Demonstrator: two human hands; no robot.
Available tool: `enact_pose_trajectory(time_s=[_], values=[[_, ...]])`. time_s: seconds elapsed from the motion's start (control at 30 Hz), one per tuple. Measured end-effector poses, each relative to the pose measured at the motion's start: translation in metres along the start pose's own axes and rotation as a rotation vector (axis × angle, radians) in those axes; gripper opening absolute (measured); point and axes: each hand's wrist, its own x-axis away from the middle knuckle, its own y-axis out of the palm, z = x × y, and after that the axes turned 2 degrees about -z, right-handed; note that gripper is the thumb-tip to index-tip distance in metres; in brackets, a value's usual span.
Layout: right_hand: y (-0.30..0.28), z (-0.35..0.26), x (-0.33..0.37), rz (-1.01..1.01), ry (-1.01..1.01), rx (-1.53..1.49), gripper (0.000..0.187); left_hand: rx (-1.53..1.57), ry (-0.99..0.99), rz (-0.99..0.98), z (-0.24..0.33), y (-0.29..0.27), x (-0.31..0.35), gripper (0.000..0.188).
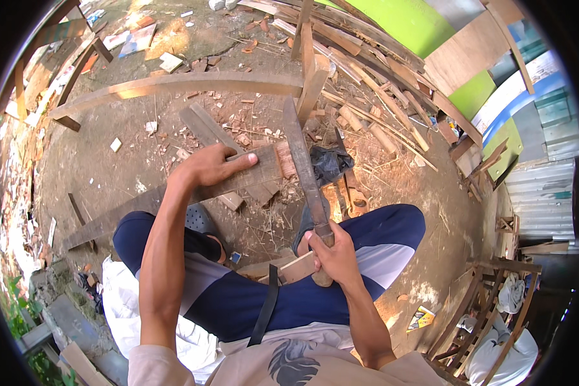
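My left hand presses down on a long wooden plank that runs from lower left up to the centre, with the fingers wrapped over its upper edge. My right hand grips the wooden handle of a long machete. Its blade reaches up and away from me, with its edge resting against the notched, freshly cut end of the plank. My knees, in dark blue trousers, spread to either side below the plank.
Wood chips and offcuts litter the dirt ground. A long curved beam lies beyond the plank. Stacked laths and sticks pile up at upper right. A black plastic bag lies beside the blade. Wooden chair frames stand at right.
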Motion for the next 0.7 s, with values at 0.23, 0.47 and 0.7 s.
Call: enact_pose_trajectory(time_s=[0.23, 0.47, 0.7], values=[[0.011, 0.005, 0.001, 0.101, -0.125, -0.150, 0.020, -0.008, -0.006, 0.005, 0.003, -0.002, 0.000, 0.092], [0.012, 0.007, 0.002, 0.129, -0.275, -0.403, 0.022, 0.019, -0.005, -0.006, 0.004, -0.003, 0.001, 0.093], [0.012, 0.001, 0.007, 0.079, -0.185, -0.313, 0.021, 0.014, -0.005, -0.002, -0.004, 0.002, -0.006, 0.089]])
